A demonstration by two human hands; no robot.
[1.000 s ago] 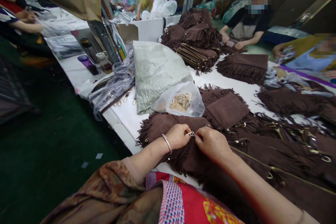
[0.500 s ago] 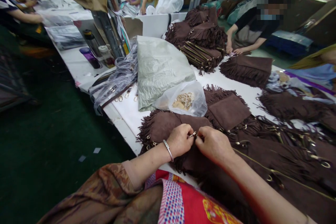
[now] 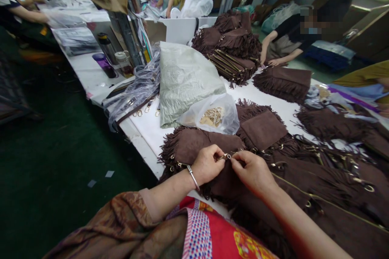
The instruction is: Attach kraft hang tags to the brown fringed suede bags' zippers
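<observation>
**Small gold-toned metal fitting [image 3: 225,156] held between two hands, handling apparently midway**

The fitting is above the dark brown, suede-like fringed piece [image 3: 200,143] nearest the person, and has not been let go, so work on it looks unfinished. Gold-toned metal rings [image 3: 369,188] show among the dark brown fringed pieces [image 3: 331,174] heaped at the right – whether those are finished or waiting, I cannot tell, so the amount left is unclear too.

The left hand [image 3: 209,166] is curled, thumb and forefinger clamped on the fitting's near end. The right hand [image 3: 253,170] has its thumb and forefinger bent in close, tips just beside the fitting's ring end – whether they pinch anything is too small to make out. Its other fingers are folded under.
</observation>
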